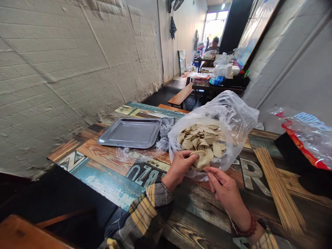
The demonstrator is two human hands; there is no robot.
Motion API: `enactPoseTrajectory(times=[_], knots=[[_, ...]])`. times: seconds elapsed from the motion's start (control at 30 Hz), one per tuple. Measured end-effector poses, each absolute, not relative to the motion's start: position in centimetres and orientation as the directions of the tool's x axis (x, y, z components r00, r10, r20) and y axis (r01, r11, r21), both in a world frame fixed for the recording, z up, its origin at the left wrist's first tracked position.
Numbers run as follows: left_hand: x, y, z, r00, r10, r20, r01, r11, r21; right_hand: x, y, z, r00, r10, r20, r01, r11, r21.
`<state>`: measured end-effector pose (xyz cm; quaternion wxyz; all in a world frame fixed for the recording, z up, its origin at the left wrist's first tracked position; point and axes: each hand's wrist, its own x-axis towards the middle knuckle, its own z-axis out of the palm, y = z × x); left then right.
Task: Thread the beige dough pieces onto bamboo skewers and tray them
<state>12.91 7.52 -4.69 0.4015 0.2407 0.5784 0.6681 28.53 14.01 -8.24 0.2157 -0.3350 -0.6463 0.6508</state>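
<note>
My left hand (pixel 179 168) pinches a few flat beige food slices (pixel 203 161) between thumb and fingers, at the near edge of an open clear plastic bag (pixel 234 116). Inside the bag lies a loose heap of similar slices (pixel 198 133); their exact kind is not clear. My right hand (pixel 227 190) is closed on a thin bamboo skewer (pixel 230 219), whose shaft runs back under the palm toward the wrist. Its fingertips are close to the right edge of the held slices. Whether the skewer's tip has entered them I cannot tell.
A metal tray (pixel 129 133) lies left of the bag, with a grey cloth (pixel 166 128) beside it. To the right is a bundle of bamboo skewers (pixel 278 190). A red and clear package (pixel 306 138) rests at far right. Benches and a person are farther back.
</note>
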Motion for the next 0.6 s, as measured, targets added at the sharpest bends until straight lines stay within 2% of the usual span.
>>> enactPoseTrajectory(times=[0.3,0.6], knots=[[12.94,7.55,-4.67,-0.603,0.786,-0.136,-0.229,-0.006,0.974,28.38,13.68,-7.58,-0.662,0.735,-0.144,0.159,-0.050,-0.986],[12.90,7.57,-4.93,-0.604,0.781,-0.161,-0.309,-0.043,0.950,28.63,13.71,-8.00,-0.747,0.634,-0.199,0.144,-0.138,-0.980]])
